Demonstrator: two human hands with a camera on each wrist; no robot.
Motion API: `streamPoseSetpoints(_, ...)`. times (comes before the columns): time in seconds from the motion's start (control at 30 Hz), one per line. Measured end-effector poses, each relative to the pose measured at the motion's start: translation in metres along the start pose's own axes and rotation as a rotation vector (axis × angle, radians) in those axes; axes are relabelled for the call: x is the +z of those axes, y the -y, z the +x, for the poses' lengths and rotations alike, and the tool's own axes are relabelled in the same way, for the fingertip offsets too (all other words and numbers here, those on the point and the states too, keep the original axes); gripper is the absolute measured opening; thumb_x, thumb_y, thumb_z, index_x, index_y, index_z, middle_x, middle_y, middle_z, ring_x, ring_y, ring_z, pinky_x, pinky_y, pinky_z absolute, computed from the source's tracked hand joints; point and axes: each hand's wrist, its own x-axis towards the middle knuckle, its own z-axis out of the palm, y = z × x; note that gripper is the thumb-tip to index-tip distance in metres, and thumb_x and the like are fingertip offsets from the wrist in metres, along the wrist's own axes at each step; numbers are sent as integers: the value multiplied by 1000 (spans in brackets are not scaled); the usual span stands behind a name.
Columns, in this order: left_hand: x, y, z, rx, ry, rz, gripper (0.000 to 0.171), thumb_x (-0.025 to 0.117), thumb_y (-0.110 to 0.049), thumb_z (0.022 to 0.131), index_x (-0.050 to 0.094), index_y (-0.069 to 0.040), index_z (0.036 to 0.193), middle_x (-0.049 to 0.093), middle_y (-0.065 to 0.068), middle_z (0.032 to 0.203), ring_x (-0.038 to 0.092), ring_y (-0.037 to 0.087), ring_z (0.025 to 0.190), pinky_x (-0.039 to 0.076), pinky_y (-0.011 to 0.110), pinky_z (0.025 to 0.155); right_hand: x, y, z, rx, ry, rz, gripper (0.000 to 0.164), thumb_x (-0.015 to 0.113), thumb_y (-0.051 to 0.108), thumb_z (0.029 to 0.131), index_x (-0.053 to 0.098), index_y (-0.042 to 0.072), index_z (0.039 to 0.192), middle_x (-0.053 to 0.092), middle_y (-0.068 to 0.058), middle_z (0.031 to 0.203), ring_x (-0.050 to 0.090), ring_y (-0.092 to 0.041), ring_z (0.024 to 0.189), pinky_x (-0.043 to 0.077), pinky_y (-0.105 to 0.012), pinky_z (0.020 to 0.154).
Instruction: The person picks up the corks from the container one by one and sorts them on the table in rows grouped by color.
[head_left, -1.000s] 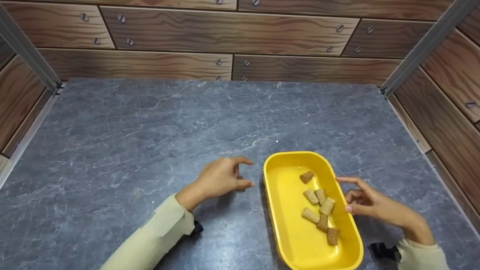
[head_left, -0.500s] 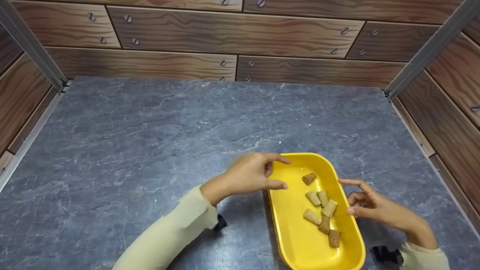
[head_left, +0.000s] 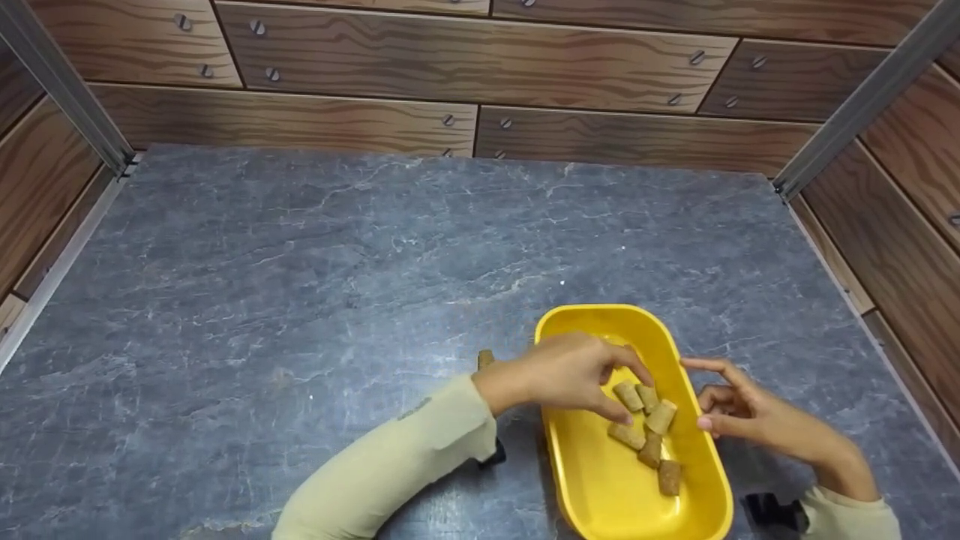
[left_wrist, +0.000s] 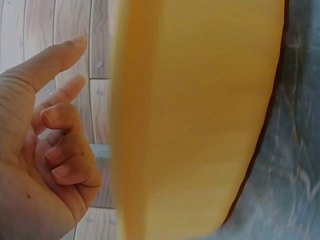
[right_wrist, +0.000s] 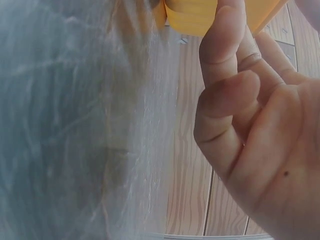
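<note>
A yellow tray [head_left: 592, 517] stands on the table at the front right in the head view, with several short brown corks [head_left: 661, 417] lying loose in it. My left hand [head_left: 574, 371] is over the tray's far half, thumb and index finger spread apart near the corks; the other fingers curl loosely and nothing is held, as the left wrist view shows. The index finger and thumb tips of my right hand [head_left: 754, 409] touch the tray's right outer side. Another cork [head_left: 486, 358] is on the table behind my left wrist, partly hidden by it.
The grey marbled table [head_left: 315, 262] spreads to the left of and behind the tray. Wood-patterned walls [head_left: 480, 60] close in the back and both sides, with metal posts [head_left: 847, 105] at the corners.
My left hand has moved right, from beside the tray to over the corks, and now hides the farthest cork. A cork on the table has come into view behind it. My right hand stays put.
</note>
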Motion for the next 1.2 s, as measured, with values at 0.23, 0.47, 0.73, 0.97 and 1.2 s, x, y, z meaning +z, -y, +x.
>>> streamPoseSetpoints(0.23, 16, 1, 11, -75, 31, 75, 39, 76, -47, 79, 66, -39, 116, 48, -3, 147, 53, 1, 72, 41, 16, 59, 0, -1, 2, -21, 23, 40, 63, 40, -6, 99, 16, 20, 151, 64, 0, 103, 64, -9, 90, 54, -30, 79)
streamPoseSetpoints(0.47, 25, 2, 17, -161, 52, 95, 37, 77, -53, 75, 66, -45, 110, 33, -6, 155, 60, 7, 110, 46, 22, 72, -1, -1, 3, -35, 32, 66, 63, 39, -7, 99, 16, 20, 151, 64, 0, 102, 64, -9, 88, 55, -31, 77)
streamPoseSetpoints(0.73, 34, 1, 20, -194, 98, 215, 35, 77, -51, 75, 67, -45, 108, 66, -17, 111, 56, 3, 77, 40, 24, 65, 0, -1, 1, -15, 19, 47, 63, 39, -6, 99, 17, 21, 151, 64, 0, 102, 63, -8, 87, 55, -32, 77)
streamPoseSetpoints(0.97, 39, 0, 23, -231, 121, 271, 34, 79, -47, 75, 67, -47, 107, 67, -18, 110, 55, 4, 79, 40, 26, 68, 0, -1, -1, -6, 7, 28, 63, 41, -6, 98, 17, 21, 151, 64, -1, 102, 64, -10, 88, 55, -31, 77)
streamPoseSetpoints(1.2, 41, -1, 23, -225, 129, 288, 26, 79, -42, 75, 69, -45, 99, 68, -18, 108, 56, 4, 84, 39, 27, 68, -1, -1, -1, -8, 27, 74, 64, 39, -7, 99, 15, 20, 152, 64, -2, 104, 63, -9, 88, 55, -32, 77)
